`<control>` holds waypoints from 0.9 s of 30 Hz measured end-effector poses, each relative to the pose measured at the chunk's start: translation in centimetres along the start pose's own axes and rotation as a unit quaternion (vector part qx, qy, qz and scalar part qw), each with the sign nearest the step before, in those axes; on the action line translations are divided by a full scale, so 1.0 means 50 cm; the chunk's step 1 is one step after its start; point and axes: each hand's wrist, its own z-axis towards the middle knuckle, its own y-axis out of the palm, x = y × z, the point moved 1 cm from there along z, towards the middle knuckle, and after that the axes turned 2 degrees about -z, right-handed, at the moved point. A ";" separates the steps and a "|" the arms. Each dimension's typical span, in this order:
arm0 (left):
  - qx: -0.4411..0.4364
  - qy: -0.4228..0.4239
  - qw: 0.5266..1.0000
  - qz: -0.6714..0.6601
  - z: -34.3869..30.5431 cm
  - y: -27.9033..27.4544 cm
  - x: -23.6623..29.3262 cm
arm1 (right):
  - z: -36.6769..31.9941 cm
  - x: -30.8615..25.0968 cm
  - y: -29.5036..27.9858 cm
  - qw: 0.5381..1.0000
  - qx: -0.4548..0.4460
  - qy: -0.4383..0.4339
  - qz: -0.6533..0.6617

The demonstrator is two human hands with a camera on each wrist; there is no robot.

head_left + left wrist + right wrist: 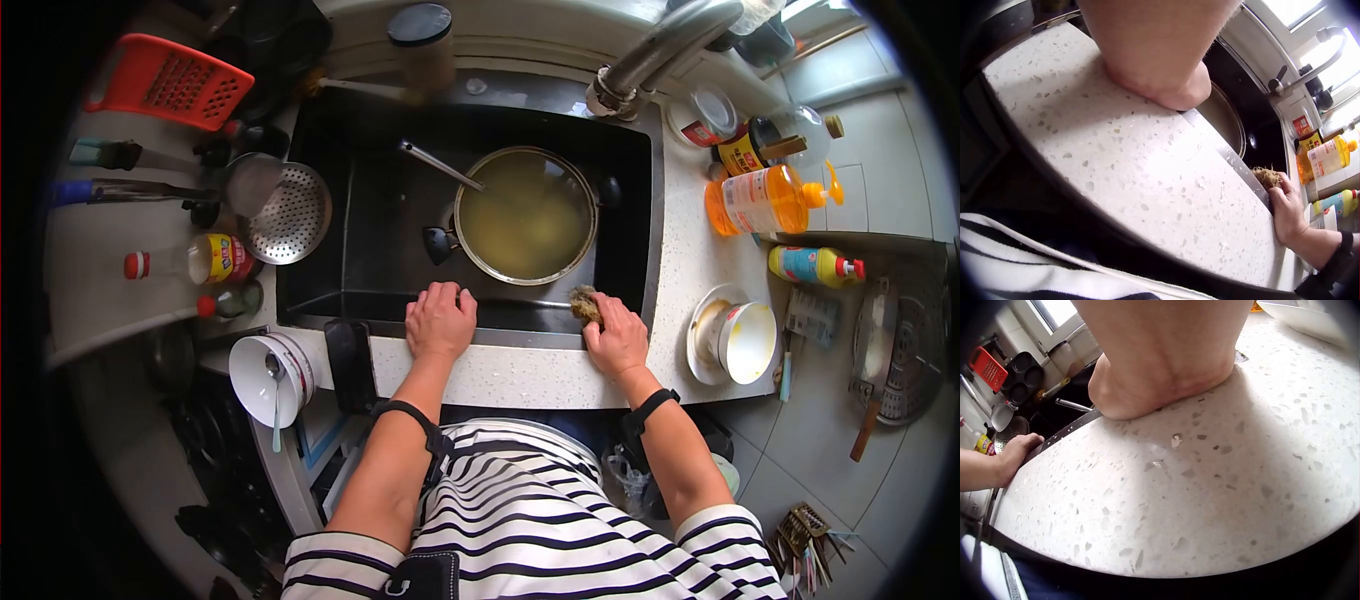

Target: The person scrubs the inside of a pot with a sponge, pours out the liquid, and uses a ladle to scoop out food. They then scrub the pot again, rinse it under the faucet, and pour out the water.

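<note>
Head view: scourer (584, 303) in right hand (617, 340), left hand (439, 322) apart

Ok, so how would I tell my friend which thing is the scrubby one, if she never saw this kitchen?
Find the black sink set in the speckled white counter, with a pot of yellowish water in it. Follow the sink's front rim to the right hand; the scouring pad is the small clump held at its fingertips. Nothing else nearby is brown, rough and tangled.
</note>
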 end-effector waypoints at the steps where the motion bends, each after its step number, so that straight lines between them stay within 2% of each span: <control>1: 0.000 -0.001 1.000 0.001 0.000 0.000 0.001 | -0.001 0.000 0.000 1.000 0.001 0.000 0.000; 27: 0.016 0.006 1.000 0.005 -0.001 0.001 0.000 | 0.000 -0.002 -0.002 1.000 0.008 0.000 0.002</control>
